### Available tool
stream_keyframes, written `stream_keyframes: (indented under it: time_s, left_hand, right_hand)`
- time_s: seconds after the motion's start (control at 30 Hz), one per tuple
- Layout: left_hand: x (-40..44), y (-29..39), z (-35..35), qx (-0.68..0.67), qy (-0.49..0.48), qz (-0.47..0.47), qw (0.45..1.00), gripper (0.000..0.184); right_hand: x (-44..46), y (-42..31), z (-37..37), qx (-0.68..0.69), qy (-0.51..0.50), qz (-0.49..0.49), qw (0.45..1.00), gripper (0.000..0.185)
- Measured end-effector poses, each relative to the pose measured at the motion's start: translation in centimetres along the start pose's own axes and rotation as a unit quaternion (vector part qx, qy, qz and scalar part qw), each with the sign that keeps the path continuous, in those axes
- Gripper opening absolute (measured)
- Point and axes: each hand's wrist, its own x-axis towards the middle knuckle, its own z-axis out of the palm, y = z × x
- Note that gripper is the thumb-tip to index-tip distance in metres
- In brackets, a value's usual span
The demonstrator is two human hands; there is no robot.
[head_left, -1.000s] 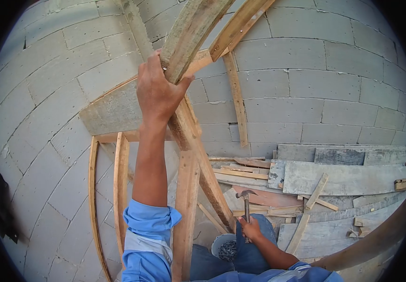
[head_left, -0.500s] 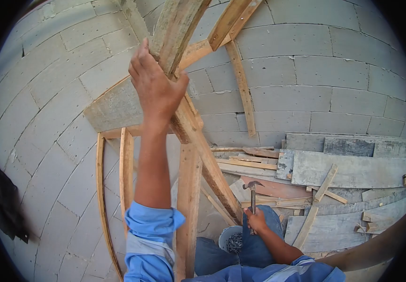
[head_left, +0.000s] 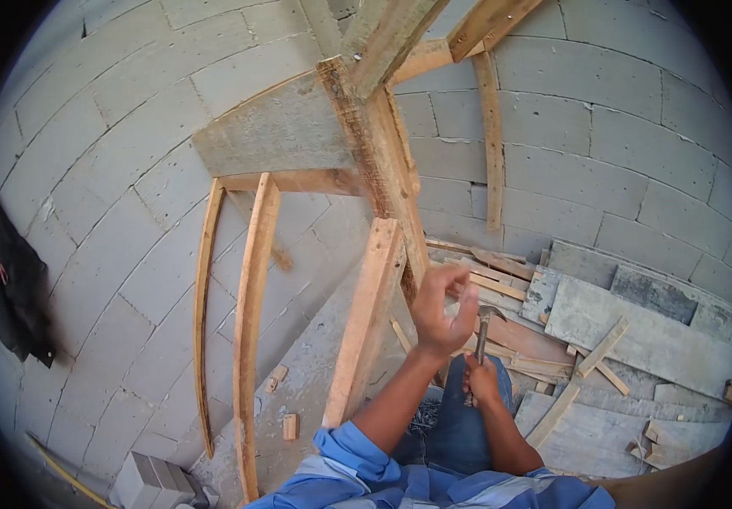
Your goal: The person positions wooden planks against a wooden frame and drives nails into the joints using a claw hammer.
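Observation:
My right hand (head_left: 482, 379) is wrapped around the handle of a claw hammer (head_left: 482, 338), held head-up above my thigh. In front of the long timber post (head_left: 396, 182) is my left hand (head_left: 442, 312), slightly blurred, its fingers curved and apart from the thumb with nothing visible between them. It is just left of the hammer head. Below it, a bucket of nails (head_left: 426, 414) is partly hidden by my forearm and leg. A shorter upright timber (head_left: 364, 322) rises beside the post, left of my left hand.
A grey board (head_left: 277, 131) and curved timber strips (head_left: 251, 331) stand left, before a block wall (head_left: 586, 127). Planks and boards (head_left: 608, 322) are piled on the right. Dark cloth (head_left: 10, 271) hangs at far left; blocks (head_left: 150, 483) lie below.
My left hand has let go of the timber near the top of the post and come down close to the hammer. My right hand still holds the hammer. The view has shifted.

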Motion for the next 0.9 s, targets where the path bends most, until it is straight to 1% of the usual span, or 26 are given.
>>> stream_keyframes:
  time_s: [0.03, 0.07, 0.1, 0.13, 0.17, 0.23, 0.27, 0.3, 0.33, 0.37, 0.4, 0.43, 0.47, 0.53, 0.63, 0.73, 0.83, 0.9]
  left_hand:
    - [-4.0, -1.8, -0.1, 0.027, 0.011, -0.065, 0.998, 0.019]
    - [-8.4, -4.2, -0.4, 0.038, -0.014, -0.145, 0.989, 0.018]
    - [-12.8, -6.5, -1.0, 0.047, -0.041, -0.229, 0.971, 0.017]
    - [-16.6, -8.1, -1.9, 0.107, -0.08, -0.283, 0.95, 0.016]
    - [-20.0, -9.3, -2.7, 0.165, -0.124, -0.339, 0.918, 0.016]
    - [-26.6, -11.3, -4.6, 0.238, -0.174, -0.394, 0.87, 0.012]
    - [-30.1, -11.4, -5.9, 0.275, -0.203, -0.424, 0.839, 0.01]
    - [-32.4, -11.2, -6.7, 0.313, -0.229, -0.435, 0.813, 0.012]
    - [-34.2, -11.0, -7.2, 0.35, -0.258, -0.449, 0.78, 0.015]
    - [-35.9, -11.0, -8.1, 0.325, -0.304, -0.452, 0.773, 0.021]
    - [-35.9, -10.7, -8.3, 0.323, -0.384, -0.493, 0.711, 0.02]
    - [-39.5, -12.7, -9.4, 0.304, -0.45, -0.492, 0.68, 0.02]
    - [-41.2, -13.9, -10.0, 0.316, -0.563, -0.431, 0.631, 0.023]
    - [-42.5, -14.9, -9.7, 0.339, -0.597, -0.466, 0.558, 0.027]
    - [-42.4, -15.9, -9.5, 0.341, -0.614, -0.449, 0.552, 0.031]
    - [-45.3, -18.4, -10.3, 0.367, -0.677, -0.409, 0.489, 0.031]
    - [-46.5, -19.8, -9.9, 0.347, -0.729, -0.344, 0.479, 0.03]
    - [-47.4, -20.6, -9.7, 0.342, -0.742, -0.318, 0.48, 0.029]
  right_hand:
    - [0.4, -0.6, -0.6, -0.001, 0.002, 0.012, 1.0, 0.033]
    - [0.8, -1.3, -0.8, -0.005, 0.006, 0.008, 1.0, 0.033]
    - [1.1, -2.2, -1.1, -0.009, 0.016, 0.008, 1.0, 0.033]
    - [1.2, -2.5, -1.7, -0.014, 0.032, 0.013, 0.999, 0.033]
    - [1.8, -1.5, -2.0, 0.015, 0.028, -0.013, 0.999, 0.033]
    - [1.5, -0.7, -1.6, 0.054, 0.055, -0.033, 0.997, 0.032]
    - [1.7, 0.6, -1.6, 0.042, 0.07, -0.049, 0.995, 0.031]
    - [1.7, 2.0, -1.7, 0.028, 0.085, -0.058, 0.994, 0.031]
    - [0.9, 1.5, -1.5, -0.013, 0.104, -0.052, 0.993, 0.031]
    - [1.0, 1.5, -2.2, 0.028, 0.08, -0.052, 0.995, 0.034]
    - [0.8, 0.8, -2.5, 0.023, 0.076, -0.041, 0.996, 0.034]
    - [0.1, -0.3, -2.3, 0.01, 0.075, -0.012, 0.997, 0.031]
    - [0.0, -0.5, -2.0, 0.006, 0.078, -0.01, 0.997, 0.032]
    - [-0.4, -0.3, -1.8, 0.004, 0.082, -0.002, 0.997, 0.033]
    - [0.0, -0.8, -1.8, 0.005, 0.072, 0.005, 0.997, 0.035]
    - [0.1, -0.2, -1.8, -0.064, 0.066, 0.01, 0.996, 0.035]
    - [-0.5, 0.7, -1.3, -0.128, 0.044, 0.008, 0.991, 0.036]
    - [-1.3, 0.7, -0.8, -0.107, 0.017, 0.021, 0.994, 0.036]
